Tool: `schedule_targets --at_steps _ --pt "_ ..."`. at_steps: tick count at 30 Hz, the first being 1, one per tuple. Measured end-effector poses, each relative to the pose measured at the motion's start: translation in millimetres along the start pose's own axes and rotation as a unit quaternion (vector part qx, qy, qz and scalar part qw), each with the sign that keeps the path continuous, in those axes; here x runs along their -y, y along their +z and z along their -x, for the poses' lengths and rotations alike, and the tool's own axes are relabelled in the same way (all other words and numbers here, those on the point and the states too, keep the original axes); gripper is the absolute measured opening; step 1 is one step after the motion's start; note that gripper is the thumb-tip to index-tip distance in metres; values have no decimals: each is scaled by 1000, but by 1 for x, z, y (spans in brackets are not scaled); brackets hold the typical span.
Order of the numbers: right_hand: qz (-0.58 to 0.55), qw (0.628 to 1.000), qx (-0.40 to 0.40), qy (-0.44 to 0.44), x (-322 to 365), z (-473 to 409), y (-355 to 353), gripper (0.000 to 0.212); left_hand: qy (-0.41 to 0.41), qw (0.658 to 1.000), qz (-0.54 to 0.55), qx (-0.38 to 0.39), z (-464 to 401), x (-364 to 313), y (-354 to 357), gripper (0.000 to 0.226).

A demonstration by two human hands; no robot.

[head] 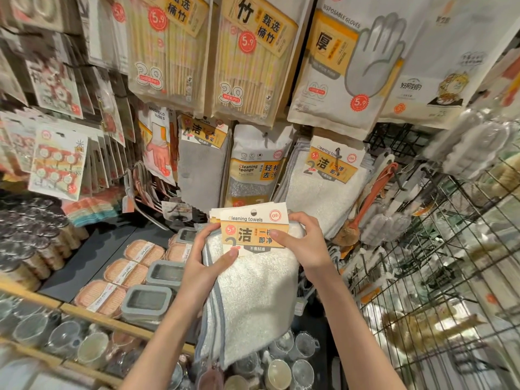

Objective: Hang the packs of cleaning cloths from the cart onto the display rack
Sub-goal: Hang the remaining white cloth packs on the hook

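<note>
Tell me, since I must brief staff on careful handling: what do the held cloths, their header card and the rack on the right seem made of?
Cloths: soft, fluffy white textile, probably microfibre, with a stitched grey-blue edge. Header card: thin printed cardboard, matte, with a punched hang hole. Rack: dark wire grid, seemingly coated metal. Both hands, left and right, pinch the pack.

White nubbly terry cleaning cloths with grey stitched edging (253, 288), matt and rough; several smooth matt white-and-orange paper header cards (253, 225) fanned on top. Hung white terry cloth pack on rack (323, 190), same fuzzy nap. Black wire grid rack (439, 249), thin metal, dull sheen. Clear glossy plastic cups (64, 336). Grey matt plastic-looking lidded boxes (147, 302).
</note>
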State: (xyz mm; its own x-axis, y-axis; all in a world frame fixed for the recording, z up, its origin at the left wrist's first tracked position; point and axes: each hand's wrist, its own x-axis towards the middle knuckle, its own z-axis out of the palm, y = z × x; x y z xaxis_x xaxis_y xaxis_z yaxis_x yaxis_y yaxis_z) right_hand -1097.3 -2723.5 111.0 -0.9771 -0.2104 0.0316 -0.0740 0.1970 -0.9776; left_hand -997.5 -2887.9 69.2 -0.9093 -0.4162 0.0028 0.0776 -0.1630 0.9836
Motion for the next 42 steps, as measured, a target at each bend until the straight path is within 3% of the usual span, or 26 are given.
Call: schedule_targets --at_steps 15,20,24,31,42 --pt "-32 998 12 -43 2 -4 -15 26 -23 999 26 18 -2 3 -2 44" --pt "21 997 -34 -61 -1 -8 -18 29 -40 997 73 -1 -7 2 0 44" --pt "-9 994 -65 -83 8 -9 -30 28 -34 997 72 2 -9 1 -4 54" --pt "15 991 -86 -101 14 -22 -51 26 -41 995 94 -10 -13 0 -1 42" --pt "-7 977 -179 -119 25 -53 -89 34 -25 996 89 8 -19 0 3 44"
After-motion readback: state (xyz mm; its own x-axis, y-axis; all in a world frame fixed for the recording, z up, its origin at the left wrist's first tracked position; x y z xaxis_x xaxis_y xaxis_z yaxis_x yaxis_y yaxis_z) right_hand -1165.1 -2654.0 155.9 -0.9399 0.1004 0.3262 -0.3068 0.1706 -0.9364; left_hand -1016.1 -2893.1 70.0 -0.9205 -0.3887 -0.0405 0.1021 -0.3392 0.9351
